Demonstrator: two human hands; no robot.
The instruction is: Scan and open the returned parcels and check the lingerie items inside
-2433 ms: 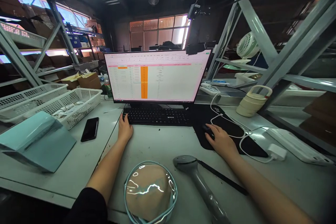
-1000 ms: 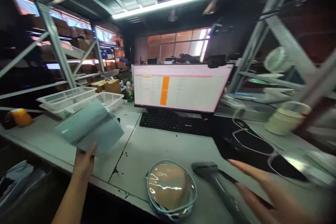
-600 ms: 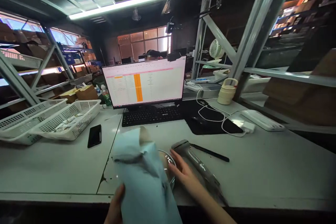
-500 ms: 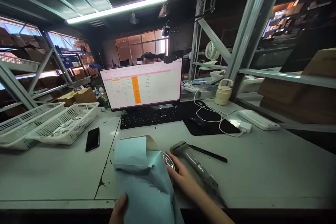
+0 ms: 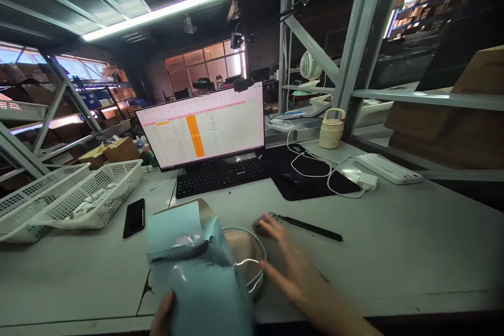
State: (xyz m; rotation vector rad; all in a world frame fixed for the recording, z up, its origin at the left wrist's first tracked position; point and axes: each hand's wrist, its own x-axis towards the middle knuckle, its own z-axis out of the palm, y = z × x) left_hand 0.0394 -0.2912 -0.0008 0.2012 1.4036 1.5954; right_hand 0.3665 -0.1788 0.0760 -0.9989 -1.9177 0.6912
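A light-blue mailing bag (image 5: 197, 278) with its flap up stands near the desk's front edge. At its lower left edge my left hand (image 5: 162, 315) grips it, thumb on the front and the other fingers hidden. Beside the bag's right side is a clear, shiny round-rimmed object (image 5: 246, 254) with a beige tone behind it; I cannot tell its kind. My right hand (image 5: 289, 260) is open and slightly blurred, with fingers apart, reaching over the grey handheld barcode scanner (image 5: 260, 224). The hand and arm hide most of the scanner. Whether the fingertips touch it I cannot tell.
Behind the bag are a keyboard (image 5: 220, 176) and a monitor (image 5: 228, 126). A black pen-like stick (image 5: 315, 229) lies right of the scanner, below the mouse pad (image 5: 315, 189). A phone (image 5: 134, 218) and white baskets (image 5: 106, 210) sit left; a beige flask (image 5: 331, 133) stands back right.
My right hand has left the round object at the bag's side and moved right over the scanner, its fingers spreading. More of the round object shows. The bag has shifted left in view.
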